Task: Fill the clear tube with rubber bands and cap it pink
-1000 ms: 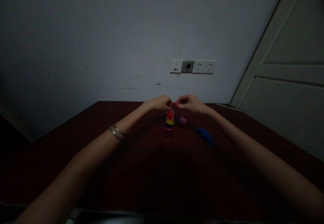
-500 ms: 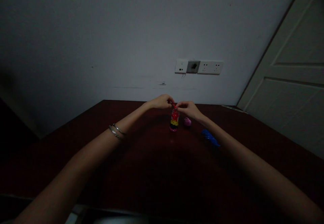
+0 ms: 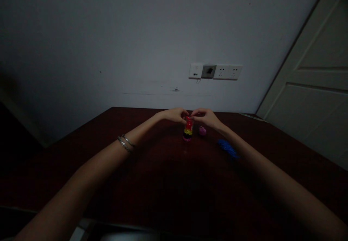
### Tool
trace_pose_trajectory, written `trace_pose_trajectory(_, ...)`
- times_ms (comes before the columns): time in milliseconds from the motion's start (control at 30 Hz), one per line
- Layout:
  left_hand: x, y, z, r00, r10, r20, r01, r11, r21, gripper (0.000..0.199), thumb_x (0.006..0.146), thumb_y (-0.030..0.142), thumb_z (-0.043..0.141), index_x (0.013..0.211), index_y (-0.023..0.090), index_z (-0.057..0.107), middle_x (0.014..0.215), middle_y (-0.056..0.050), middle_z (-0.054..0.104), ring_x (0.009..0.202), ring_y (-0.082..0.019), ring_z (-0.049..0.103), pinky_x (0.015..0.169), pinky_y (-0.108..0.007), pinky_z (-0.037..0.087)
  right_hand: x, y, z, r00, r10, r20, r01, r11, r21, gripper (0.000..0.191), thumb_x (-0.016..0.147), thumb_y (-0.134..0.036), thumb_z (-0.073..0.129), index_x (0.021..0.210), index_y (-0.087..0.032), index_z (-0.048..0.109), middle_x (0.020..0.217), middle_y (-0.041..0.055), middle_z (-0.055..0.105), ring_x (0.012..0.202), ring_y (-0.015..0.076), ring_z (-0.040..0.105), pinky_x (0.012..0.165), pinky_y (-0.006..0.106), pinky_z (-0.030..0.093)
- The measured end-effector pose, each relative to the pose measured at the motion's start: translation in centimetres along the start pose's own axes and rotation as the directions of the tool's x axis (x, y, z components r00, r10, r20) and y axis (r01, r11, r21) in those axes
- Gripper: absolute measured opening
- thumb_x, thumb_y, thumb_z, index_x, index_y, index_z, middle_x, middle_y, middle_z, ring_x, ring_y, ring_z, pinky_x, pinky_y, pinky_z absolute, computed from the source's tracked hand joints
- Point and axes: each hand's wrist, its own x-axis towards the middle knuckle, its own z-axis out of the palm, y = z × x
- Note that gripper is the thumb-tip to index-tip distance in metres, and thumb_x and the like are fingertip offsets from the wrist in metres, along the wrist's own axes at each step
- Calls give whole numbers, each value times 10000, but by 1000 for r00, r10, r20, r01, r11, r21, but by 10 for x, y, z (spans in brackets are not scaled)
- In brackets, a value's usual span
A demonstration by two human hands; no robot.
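A small clear jar [image 3: 187,132] stands upright on the dark red table, filled in bands of pink, black, yellow and red. My left hand [image 3: 176,114] is closed at the jar's upper left side, thumb and fingers against it near the mouth. From the right, my right hand [image 3: 207,118] reaches over the mouth with its fingertips pinched at the top of the red filling. Whatever lies between those fingertips is too small and dark to make out. Just right of the jar rests a small round pink thing [image 3: 202,130]. A bundle of blue strands [image 3: 227,148] lies near my right forearm.
The dark red table [image 3: 163,175] meets a grey wall [image 3: 136,45] at the back. Sockets and a switch [image 3: 214,71] are set in the wall above the jar. A pale panelled door [image 3: 312,77] stands at the right. Bracelets [image 3: 125,143] circle my left wrist.
Both hands have come down a little towards the jar's mouth. The red piece that stuck up between the fingertips now sits lower, at the mouth. My left fingers have moved onto the jar's upper side.
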Motion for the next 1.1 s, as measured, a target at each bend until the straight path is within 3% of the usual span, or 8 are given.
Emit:
trace_pose_trajectory(233,2,-8,16,997,-54,-56,47,992,-121,460,640,359,674,1026,118,602,896,-53,643,767,-142,566,691,-246,406,-8,5,-14,998,-43,-45,37,990,-135,232,721,-386,594,767,-168,657,815,50,643,794,187,583,749,328,457)
trace_pose_trajectory(367,6,-19,25,998,-36,-52,24,975,-222,434,650,364,679,1000,115,611,925,-69,645,800,-148,575,716,-259,420,-15,1,-16,984,-165,68,179,925,-335,259,830,-359,493,925,-205,678,978,75,609,964,201,545,890,370,411)
trace_pose_trajectory(467,7,-26,30,999,-12,-34,2,956,-293,414,658,353,678,981,101,616,905,-70,644,790,-143,572,724,-267,425,-17,-4,-13,969,-183,167,240,862,-446,303,870,-351,435,1041,-235,656,1091,91,551,1055,220,496,951,403,366)
trace_pose_trajectory(633,7,-30,35,999,-4,-54,-15,942,-334,371,668,344,675,936,91,631,852,-60,638,727,-127,556,690,-271,425,-14,-5,-11,972,-131,193,217,811,-543,362,886,-396,381,931,-210,687,1100,107,531,1083,245,463,976,420,332)
trace_pose_trajectory(733,7,-29,37,997,-3,-72,-23,937,-349,346,675,339,674,910,88,635,819,-56,634,704,-121,548,672,-267,421,-6,-6,-12,981,-69,180,155,836,-527,408,889,-418,354,858,-171,677,1005,112,580,977,237,519,894,392,392)
trace_pose_trajectory(833,7,-29,39,997,-6,-73,-20,936,-352,327,682,327,671,906,90,636,814,-55,635,707,-123,551,676,-271,425,8,-11,-11,977,60,204,56,854,-517,463,872,-487,363,748,-157,662,782,100,631,785,226,567,772,371,433)
trace_pose_trajectory(933,9,-32,40,997,3,-81,-33,928,-372,320,678,305,677,908,85,639,862,-75,644,754,-138,567,725,-293,439,25,-15,-7,936,175,306,-2,871,-491,486,829,-563,407,637,-188,651,630,77,628,682,221,579,728,369,437)
trace_pose_trajectory(1100,9,-37,41,996,2,-85,-36,913,-406,306,686,270,680,924,83,642,916,-100,648,818,-156,582,782,-313,446,50,-15,8,854,366,371,-162,863,-479,408,713,-603,536,648,-223,670,598,66,642,598,226,585,647,389,455)
